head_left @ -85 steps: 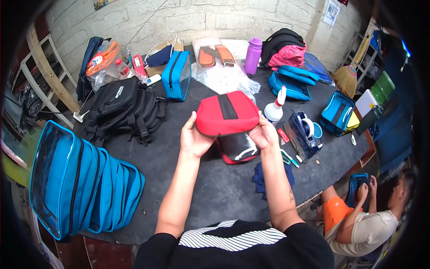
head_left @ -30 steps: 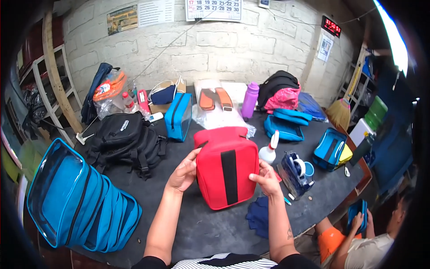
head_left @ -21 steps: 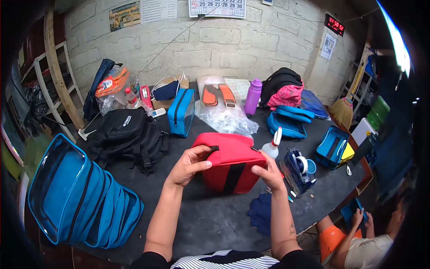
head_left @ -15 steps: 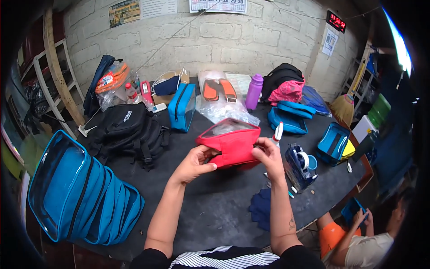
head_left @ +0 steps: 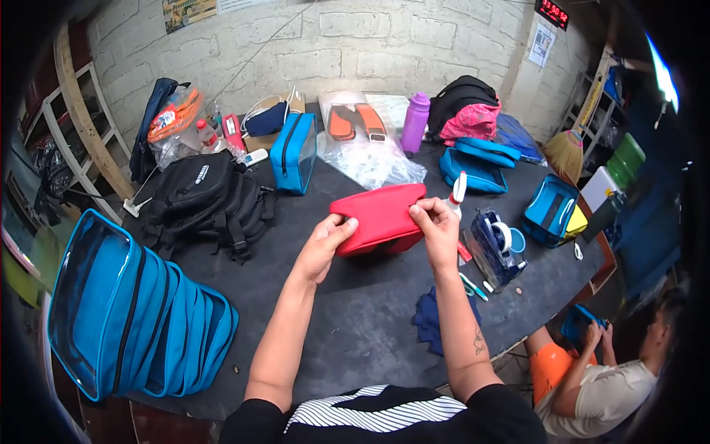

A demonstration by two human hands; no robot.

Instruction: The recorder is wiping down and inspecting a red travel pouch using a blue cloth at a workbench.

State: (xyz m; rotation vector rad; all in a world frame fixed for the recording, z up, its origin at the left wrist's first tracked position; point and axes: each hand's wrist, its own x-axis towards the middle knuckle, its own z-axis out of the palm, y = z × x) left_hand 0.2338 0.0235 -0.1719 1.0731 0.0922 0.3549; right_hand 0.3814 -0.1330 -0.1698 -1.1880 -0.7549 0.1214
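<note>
A purple bottle [head_left: 416, 124] stands between orange straps [head_left: 370, 120] and a black bag [head_left: 456, 98], a straw broom [head_left: 566, 153] farther right.

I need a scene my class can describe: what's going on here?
At a dark table, a person holds a red bag, left hand on one end, right hand on the other. Several blue bags stand packed together at left, near a black backpack. At lower right, a seated co-worker handles something blue.
</note>
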